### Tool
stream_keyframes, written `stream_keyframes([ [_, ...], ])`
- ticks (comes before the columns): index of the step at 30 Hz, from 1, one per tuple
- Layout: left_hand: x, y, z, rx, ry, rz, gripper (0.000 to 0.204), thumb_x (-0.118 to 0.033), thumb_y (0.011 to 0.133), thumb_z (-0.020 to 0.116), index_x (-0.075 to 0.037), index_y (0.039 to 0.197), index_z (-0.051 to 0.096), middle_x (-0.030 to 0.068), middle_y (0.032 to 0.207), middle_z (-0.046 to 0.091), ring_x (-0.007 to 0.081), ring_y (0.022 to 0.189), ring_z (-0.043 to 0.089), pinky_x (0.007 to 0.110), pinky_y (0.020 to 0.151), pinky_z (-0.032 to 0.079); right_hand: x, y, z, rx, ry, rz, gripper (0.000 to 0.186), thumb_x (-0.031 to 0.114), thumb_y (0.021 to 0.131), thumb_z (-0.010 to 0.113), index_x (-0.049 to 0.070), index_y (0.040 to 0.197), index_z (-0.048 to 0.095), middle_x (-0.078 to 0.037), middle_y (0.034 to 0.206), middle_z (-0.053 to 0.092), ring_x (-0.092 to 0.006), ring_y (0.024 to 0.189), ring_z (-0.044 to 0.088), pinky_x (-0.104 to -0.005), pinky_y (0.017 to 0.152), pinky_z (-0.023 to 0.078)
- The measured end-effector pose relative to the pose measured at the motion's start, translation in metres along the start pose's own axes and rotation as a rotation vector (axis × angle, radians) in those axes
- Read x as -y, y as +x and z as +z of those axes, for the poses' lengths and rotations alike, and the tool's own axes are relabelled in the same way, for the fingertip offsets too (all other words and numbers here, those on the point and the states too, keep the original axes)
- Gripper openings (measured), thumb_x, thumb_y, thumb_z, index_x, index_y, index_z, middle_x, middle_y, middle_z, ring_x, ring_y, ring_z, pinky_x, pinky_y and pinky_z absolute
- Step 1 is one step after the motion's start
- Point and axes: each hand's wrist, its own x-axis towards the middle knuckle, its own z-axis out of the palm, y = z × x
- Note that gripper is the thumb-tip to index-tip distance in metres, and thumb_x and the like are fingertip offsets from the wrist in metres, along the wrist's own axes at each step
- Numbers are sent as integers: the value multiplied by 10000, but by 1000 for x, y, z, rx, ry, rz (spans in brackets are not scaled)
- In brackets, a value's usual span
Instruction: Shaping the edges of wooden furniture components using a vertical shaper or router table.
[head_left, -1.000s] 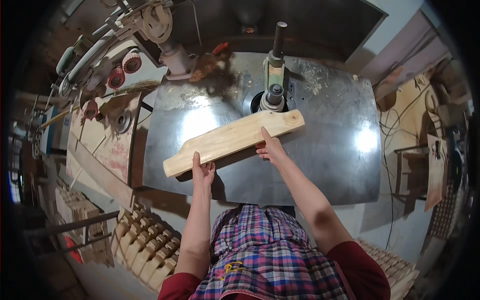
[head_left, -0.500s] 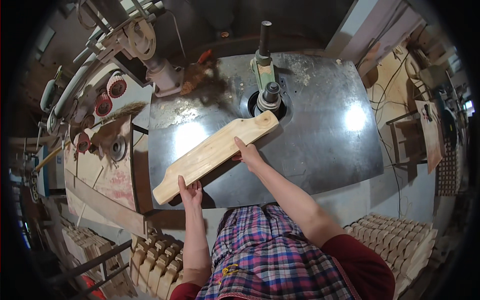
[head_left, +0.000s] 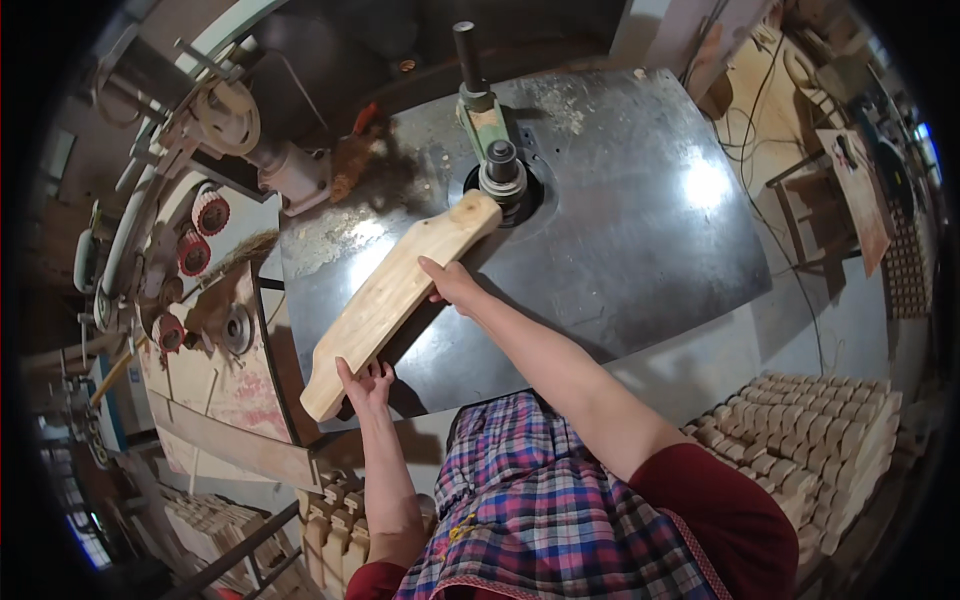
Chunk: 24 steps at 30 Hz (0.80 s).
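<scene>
A long pale wooden board (head_left: 388, 295) with shaped ends slants across the steel table (head_left: 640, 240). Its far end meets a vertical metal spindle (head_left: 503, 175) set in a round dark opening; whether they touch exactly I cannot tell. My left hand (head_left: 365, 385) grips the near end, thumb on top. My right hand (head_left: 450, 285) holds the board near its middle, thumb over the face and fingers tucked under the edge. A green arm (head_left: 497, 130) with a dark upright post stands behind the spindle.
A cast machine column (head_left: 298, 177) stands at the back left, beside a red-handled object (head_left: 368, 113). A side table (head_left: 230, 400) with red ribbed rollers (head_left: 210, 212) above it is left. Stacked wooden pieces (head_left: 800, 450) lie lower right; more stand lower left. Cords hang at the right.
The board has turned steeper, its far end swinging left toward me and onto the spindle, with both hands still holding it. The view has shifted slightly.
</scene>
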Motion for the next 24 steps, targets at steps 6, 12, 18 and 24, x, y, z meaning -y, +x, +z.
stream_keyframes([
  [6,0,-7,20,-23,37,-14,621,-437,753,692,-50,1178,457,55,1113,550,207,1076,483,430,848,298,-8,36,3,47,-25,-38,513,374,868,544,-139,864,563,-142,740,569,-156,547,503,-250,469,463],
  [12,-4,8,6,2,26,-51,598,-404,753,701,-51,1173,464,54,1112,553,202,1082,486,431,857,291,4,34,13,22,-41,1,515,381,863,548,-134,868,563,-137,734,566,-157,540,499,-254,463,451],
  [18,22,-18,22,-24,-54,-45,565,-363,770,700,-41,1169,463,58,1113,556,203,1082,486,418,855,316,27,22,11,-37,-65,42,516,388,859,551,-128,881,562,-130,733,564,-157,535,498,-257,459,440],
  [24,55,-37,9,13,-285,-60,504,-315,812,670,-29,1171,462,117,1120,542,239,1088,486,374,871,393,-20,-35,39,113,37,89,431,275,826,580,-142,932,554,-163,765,585,-190,573,544,-270,482,466],
])
